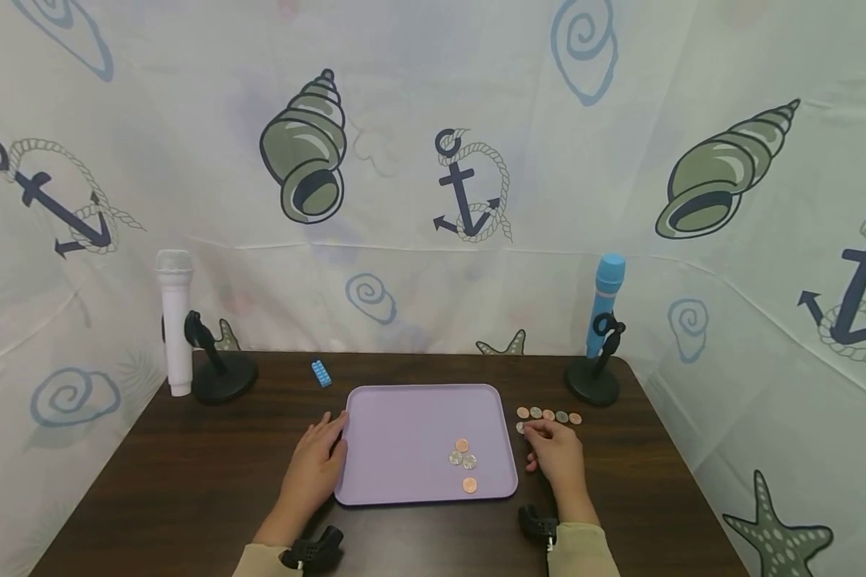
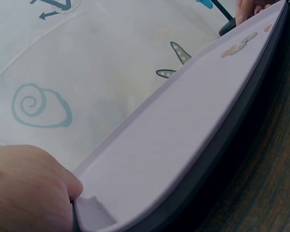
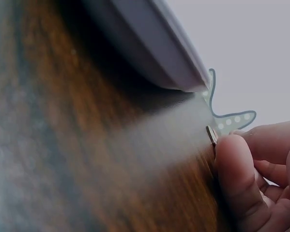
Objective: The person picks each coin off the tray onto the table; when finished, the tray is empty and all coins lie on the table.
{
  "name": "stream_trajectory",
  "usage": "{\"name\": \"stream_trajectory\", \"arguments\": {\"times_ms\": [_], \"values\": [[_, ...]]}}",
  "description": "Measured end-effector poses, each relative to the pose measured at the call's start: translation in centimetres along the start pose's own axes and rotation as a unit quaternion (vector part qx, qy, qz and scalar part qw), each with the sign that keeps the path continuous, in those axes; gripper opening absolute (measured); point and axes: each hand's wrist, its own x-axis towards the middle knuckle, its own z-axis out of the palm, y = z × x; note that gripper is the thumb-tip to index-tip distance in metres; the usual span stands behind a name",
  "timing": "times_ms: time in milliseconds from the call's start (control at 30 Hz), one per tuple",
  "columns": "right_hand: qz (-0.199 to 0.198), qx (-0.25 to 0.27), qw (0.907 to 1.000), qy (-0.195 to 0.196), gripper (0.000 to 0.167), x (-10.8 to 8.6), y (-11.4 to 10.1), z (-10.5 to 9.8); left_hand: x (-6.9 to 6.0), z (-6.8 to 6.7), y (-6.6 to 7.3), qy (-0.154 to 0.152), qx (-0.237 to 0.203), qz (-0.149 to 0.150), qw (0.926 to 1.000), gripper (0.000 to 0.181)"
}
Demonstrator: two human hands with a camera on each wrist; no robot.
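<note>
A lilac tray [image 1: 404,441] lies on the dark wooden table. Several copper and silver coins sit in its right half, among them a copper coin [image 1: 470,486] near the front rim. My left hand [image 1: 316,461] rests at the tray's left edge, fingers extended; in the left wrist view its thumb [image 2: 73,187] touches the rim. Just right of the tray, my right hand [image 1: 559,457] pinches a silver coin [image 1: 520,428] between thumb and forefinger. The right wrist view shows that coin [image 3: 211,135] edge-on, close to the table. Behind this hand runs a row of coins, including a copper one [image 1: 548,414].
A blue toy brick [image 1: 321,373] lies behind the tray's left corner. At the back left stands a white microphone [image 1: 177,320] by a black stand [image 1: 224,377]; at the back right, a blue microphone [image 1: 606,296] with another black stand [image 1: 592,381]. A printed cloth [image 1: 418,304] hangs behind.
</note>
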Motion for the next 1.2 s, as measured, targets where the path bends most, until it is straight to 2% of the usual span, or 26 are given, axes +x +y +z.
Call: {"name": "stream_trajectory", "arguments": {"times_ms": [300,600,867,967,1033,1133,1200], "values": [[0.005,0.007,1.0,-0.002,0.022,0.2,-0.4,-0.1,0.1,-0.2,0.0,-0.005,-0.006,-0.009,0.9999,0.054],[0.008,0.07,0.9975,-0.003,0.026,0.2,-0.5,-0.5,0.0,0.0,0.1,0.0,-0.009,-0.012,0.9999,0.054],[0.0,0.138,0.9899,-0.032,0.035,-0.8,-1.3,0.0,-0.6,0.1,-0.2,0.008,-0.008,-0.013,0.9998,0.053],[-0.015,0.159,0.9848,-0.067,0.036,-1.5,-2.6,0.3,-0.7,0.2,-0.4,0.007,-0.002,-0.014,0.9999,0.053],[-0.028,0.154,0.9817,-0.108,0.04,-1.8,-3.7,0.5,-0.6,0.2,-0.4,0.01,-0.001,-0.009,0.9999,0.053],[-0.051,0.105,0.9759,-0.185,0.042,-2.1,-5.3,1.0,-0.3,0.3,-0.4,0.012,-0.001,-0.004,0.9999,0.053],[-0.078,0.064,0.966,-0.238,0.042,-1.9,-5.9,1.4,-0.1,0.3,-0.3,0.012,-0.004,-0.002,0.9999,0.053]]}}
